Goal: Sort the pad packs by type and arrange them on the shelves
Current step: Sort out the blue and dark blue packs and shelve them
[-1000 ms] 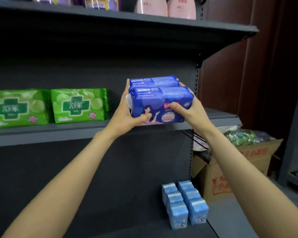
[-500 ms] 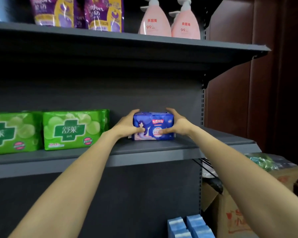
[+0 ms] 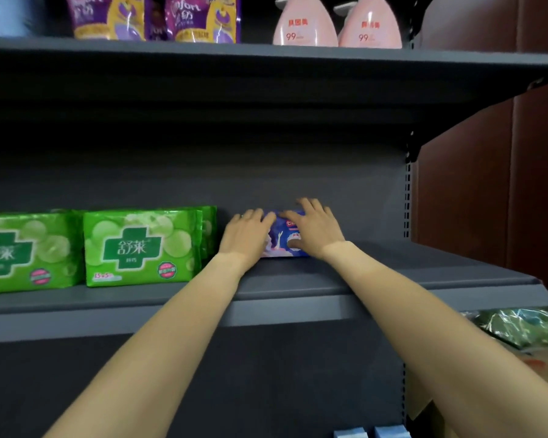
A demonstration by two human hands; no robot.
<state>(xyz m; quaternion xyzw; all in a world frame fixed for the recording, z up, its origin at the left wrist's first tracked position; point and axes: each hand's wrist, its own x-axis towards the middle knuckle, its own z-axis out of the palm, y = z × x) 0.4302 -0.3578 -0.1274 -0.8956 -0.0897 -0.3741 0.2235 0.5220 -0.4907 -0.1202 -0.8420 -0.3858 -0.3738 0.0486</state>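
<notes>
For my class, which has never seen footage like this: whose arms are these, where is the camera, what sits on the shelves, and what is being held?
There is no machine here. A person wears a wide-angle camera on the head, so the picture looks forward and down along their own two bare arms.

The left hand and the right hand both rest on a blue pad pack, which stands on the middle shelf, close to the back panel. Their grip looks more like pressing than lifting.

To its left on the same shelf stand green pad packs. On the shelf above are purple pouches and pink bottles. Low on the right lies a cardboard box with wrapped green goods.
</notes>
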